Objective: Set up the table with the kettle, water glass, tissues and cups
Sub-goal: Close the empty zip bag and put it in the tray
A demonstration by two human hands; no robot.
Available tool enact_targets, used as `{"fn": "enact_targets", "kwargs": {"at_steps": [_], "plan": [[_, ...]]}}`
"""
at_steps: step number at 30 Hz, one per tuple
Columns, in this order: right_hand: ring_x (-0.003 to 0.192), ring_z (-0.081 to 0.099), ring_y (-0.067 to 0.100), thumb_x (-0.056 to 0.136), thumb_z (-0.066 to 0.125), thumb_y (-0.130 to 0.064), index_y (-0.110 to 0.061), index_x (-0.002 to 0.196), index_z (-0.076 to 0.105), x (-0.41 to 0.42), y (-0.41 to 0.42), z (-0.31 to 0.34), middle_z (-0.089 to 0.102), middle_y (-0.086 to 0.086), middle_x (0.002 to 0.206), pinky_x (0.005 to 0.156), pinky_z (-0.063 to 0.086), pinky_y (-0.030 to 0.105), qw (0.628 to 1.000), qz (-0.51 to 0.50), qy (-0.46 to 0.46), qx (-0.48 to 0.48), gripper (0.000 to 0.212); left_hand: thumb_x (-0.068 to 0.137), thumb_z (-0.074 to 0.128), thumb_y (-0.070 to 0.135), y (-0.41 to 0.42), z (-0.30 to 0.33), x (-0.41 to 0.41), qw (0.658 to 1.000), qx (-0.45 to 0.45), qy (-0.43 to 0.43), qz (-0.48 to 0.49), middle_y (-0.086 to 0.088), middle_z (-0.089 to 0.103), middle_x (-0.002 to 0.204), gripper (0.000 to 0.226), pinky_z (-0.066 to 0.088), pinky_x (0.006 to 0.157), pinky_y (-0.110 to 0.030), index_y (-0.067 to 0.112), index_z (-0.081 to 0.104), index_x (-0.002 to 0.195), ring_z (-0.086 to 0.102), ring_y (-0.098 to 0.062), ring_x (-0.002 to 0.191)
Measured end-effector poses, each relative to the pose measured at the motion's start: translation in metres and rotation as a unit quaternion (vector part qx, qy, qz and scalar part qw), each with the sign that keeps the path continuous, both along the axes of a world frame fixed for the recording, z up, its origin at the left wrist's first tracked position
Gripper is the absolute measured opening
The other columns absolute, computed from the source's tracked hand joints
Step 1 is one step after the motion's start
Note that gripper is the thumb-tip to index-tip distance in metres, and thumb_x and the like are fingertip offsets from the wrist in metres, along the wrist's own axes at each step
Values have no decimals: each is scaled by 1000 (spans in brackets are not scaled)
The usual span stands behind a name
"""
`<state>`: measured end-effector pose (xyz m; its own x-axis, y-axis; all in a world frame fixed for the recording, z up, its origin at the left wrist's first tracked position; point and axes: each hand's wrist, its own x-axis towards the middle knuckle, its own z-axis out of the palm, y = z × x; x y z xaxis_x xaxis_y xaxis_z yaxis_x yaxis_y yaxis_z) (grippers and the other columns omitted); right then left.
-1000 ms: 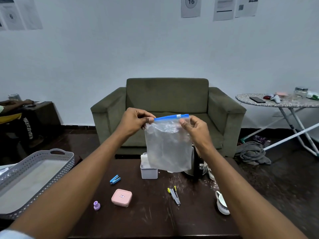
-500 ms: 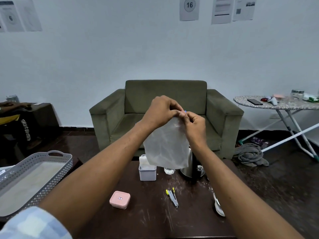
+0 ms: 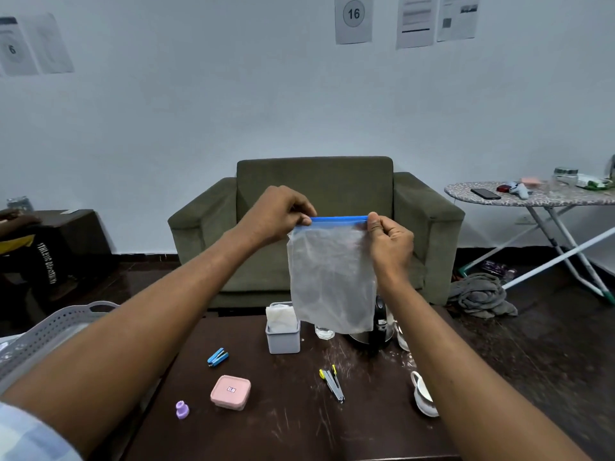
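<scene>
A clear zip bag [image 3: 331, 277] with a blue seal strip hangs in the air above the dark table [image 3: 293, 427]. My left hand [image 3: 278, 214] pinches the strip's left end and my right hand [image 3: 389, 242] pinches its right end. Behind the bag, on the table's far side, stand a grey tissue box [image 3: 283, 329], a small water glass [image 3: 324, 331] and a dark kettle [image 3: 376, 329], the kettle mostly hidden by the bag. A white cup [image 3: 422, 394] lies by my right forearm, and another white cup [image 3: 402, 337] shows beside the kettle.
On the table lie a pink box [image 3: 230, 392], a purple cap [image 3: 182, 409], a blue clip [image 3: 218, 357] and yellow-handled clippers [image 3: 332, 382]. A grey perforated basket [image 3: 50, 334] sits left. A green armchair [image 3: 316, 227] stands behind, an ironing board [image 3: 532, 197] at right.
My hands were together at the bag's top half a second ago. Now they have spread apart along the blue strip, which is stretched flat between them.
</scene>
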<state>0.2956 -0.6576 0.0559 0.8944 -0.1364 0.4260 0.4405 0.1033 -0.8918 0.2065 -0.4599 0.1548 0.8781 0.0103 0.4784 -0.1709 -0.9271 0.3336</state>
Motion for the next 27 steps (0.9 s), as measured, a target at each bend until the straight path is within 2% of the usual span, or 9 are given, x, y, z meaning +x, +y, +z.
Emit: {"fn": "enact_targets", "kwargs": {"at_steps": [3,5,8,10,13,16,19,22,27], "plan": [[69,52,3,105,66,-30,-8,86,83,2,2,0,66,-11,70,66,44,24,999,31,5,28,34,90,76,7,10,-1,1,1000,-3,8,0,5,79,98,16,39,71,2,15,84,101,62,11,79],[74,53,10,106,66,-29,-3,85,80,4,5,0,66,-1,76,70,45,28,997,49,9,54,36,89,76,7,12,0,-2,999,-42,5,-8,6,78,94,19,45,79,-11,16,83,105,65,8,81],[77,53,18,107,64,-29,-3,83,79,4,6,-2,65,6,79,73,46,34,995,66,18,79,38,86,83,28,10,-10,-7,986,-165,-17,4,3,73,103,51,51,89,-25,22,66,134,66,-4,94],[77,60,17,108,62,-27,-14,79,81,1,7,1,73,3,80,76,51,33,990,75,39,117,37,80,87,41,8,-29,-13,949,-311,48,15,7,70,110,76,52,97,-30,23,52,145,68,-10,106],[82,61,20,109,60,-21,-16,77,78,-2,6,12,76,6,87,83,53,36,983,86,76,145,37,85,85,26,9,-66,-17,861,-490,138,-8,-4,79,102,37,55,81,-32,10,74,116,71,-26,98],[96,69,24,102,66,-24,-16,97,77,-3,0,24,74,2,99,92,55,38,998,-7,61,-25,15,91,76,5,5,-89,-16,856,-512,74,-1,-5,79,83,7,54,69,-26,10,81,91,71,-20,79],[128,61,24,98,70,-29,-13,135,67,-12,1,54,71,6,135,110,48,38,972,-66,-88,-209,40,91,74,-2,-2,-91,-10,850,-524,38,-18,1,79,74,16,54,61,-18,10,80,84,72,-7,64],[121,68,18,98,72,-34,-12,130,73,-16,22,93,76,3,128,94,48,21,931,80,-141,-328,39,93,72,-3,-9,-87,-5,857,-514,16,-39,1,78,75,9,55,61,-13,2,79,94,70,-2,64],[97,72,19,95,76,-40,-15,103,85,0,45,122,81,4,101,88,58,37,824,180,-106,-527,27,93,72,-2,-15,-86,-8,877,-474,-25,-74,5,78,75,10,58,67,-15,7,78,92,71,-1,67]]}}
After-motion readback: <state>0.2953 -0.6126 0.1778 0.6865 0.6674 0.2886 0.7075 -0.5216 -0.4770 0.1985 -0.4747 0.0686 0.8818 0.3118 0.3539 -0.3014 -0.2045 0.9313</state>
